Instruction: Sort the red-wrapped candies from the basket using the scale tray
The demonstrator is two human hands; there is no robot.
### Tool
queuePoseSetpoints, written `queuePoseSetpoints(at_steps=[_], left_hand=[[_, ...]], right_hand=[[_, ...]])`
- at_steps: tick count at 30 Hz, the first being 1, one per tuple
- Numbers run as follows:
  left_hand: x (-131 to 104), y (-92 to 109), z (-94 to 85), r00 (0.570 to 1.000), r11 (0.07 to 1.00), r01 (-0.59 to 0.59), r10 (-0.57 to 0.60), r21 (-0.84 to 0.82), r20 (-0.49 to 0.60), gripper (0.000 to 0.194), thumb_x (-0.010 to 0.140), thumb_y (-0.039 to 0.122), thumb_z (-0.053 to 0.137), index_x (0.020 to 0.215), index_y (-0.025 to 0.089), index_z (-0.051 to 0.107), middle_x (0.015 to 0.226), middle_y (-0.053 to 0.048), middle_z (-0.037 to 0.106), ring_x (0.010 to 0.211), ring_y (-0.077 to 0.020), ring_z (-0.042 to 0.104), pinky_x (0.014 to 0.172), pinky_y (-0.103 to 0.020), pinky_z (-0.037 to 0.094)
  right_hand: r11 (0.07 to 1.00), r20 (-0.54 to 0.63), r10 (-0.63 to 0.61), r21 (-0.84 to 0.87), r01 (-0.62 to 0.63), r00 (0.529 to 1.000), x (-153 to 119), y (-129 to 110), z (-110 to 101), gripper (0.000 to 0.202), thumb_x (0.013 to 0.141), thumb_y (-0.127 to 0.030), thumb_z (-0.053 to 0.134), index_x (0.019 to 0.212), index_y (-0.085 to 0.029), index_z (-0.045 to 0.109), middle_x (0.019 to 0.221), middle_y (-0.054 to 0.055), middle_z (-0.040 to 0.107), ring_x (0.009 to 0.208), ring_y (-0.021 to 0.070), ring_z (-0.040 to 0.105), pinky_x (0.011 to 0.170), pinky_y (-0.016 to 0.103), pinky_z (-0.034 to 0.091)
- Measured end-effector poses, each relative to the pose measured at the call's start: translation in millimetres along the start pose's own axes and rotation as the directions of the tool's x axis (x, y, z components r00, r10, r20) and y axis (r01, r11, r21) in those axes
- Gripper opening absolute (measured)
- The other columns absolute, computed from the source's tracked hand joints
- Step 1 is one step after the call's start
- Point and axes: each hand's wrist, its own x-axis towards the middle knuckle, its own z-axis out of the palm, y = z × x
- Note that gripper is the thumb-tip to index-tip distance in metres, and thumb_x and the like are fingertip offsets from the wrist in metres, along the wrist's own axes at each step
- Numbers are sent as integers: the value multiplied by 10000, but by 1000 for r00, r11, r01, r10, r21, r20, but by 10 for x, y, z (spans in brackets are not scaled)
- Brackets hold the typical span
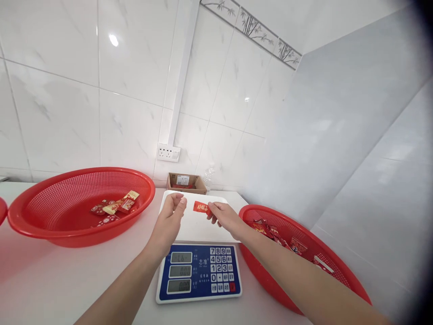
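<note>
My right hand point(225, 216) pinches a small red packet point(201, 207) with gold characters by its right end, above the white plate point(192, 230) of a digital scale. Just left of the packet is my left hand point(172, 219), its fingers curled and thumb raised, with a gap between thumb and fingertips and nothing held. Below both hands lies the scale's blue panel point(201, 273) with keys and three displays. My right forearm passes over the right red basket point(267, 275), which holds several red packets point(270, 232).
At the left stands another red basket point(81, 230) with several red and gold packets point(123, 204). An open cardboard box point(199, 185) sits behind the scale, beside clear plastic point(209, 176). A socket point(168, 153) is on the tiled wall. Another red rim point(2, 211) shows at the left edge.
</note>
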Motion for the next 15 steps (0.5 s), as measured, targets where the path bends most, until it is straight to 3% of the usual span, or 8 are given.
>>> queuePoseSetpoints(at_steps=[3,7,10,15], left_hand=[[18,54,-58,999,1000,-17,16,-20,-39,327,835,541,485,987,253,510,988,-22,562,1000,-204,528,839,-341,431],[16,102,-81,999,999,-27,26,-32,-35,318,836,539,486,968,251,520,1000,-21,564,1020,-202,527,850,-341,436],[11,100,-70,999,999,-29,28,-42,-26,321,833,536,496,969,247,522,982,-21,571,1003,-198,535,847,-337,442],[-10,96,-45,1000,998,-13,13,-58,0,325,824,528,516,969,238,534,966,-25,584,983,-199,547,831,-333,451]], right_hand=[[987,-42,4,-160,-10,999,68,131,-56,358,899,-356,401,1120,-125,563,1138,160,607,935,233,596,768,374,472],[929,11,-136,-346,131,991,103,243,-14,390,867,-234,494,1250,-176,543,1338,100,499,1243,254,410,1035,390,311],[882,66,-178,-431,189,982,170,283,51,364,889,-185,446,1231,-155,565,1363,105,486,1287,272,359,1047,397,292],[832,145,-170,-509,221,975,310,306,79,313,839,-53,427,1017,-147,666,1185,125,621,1152,281,501,966,396,369]])
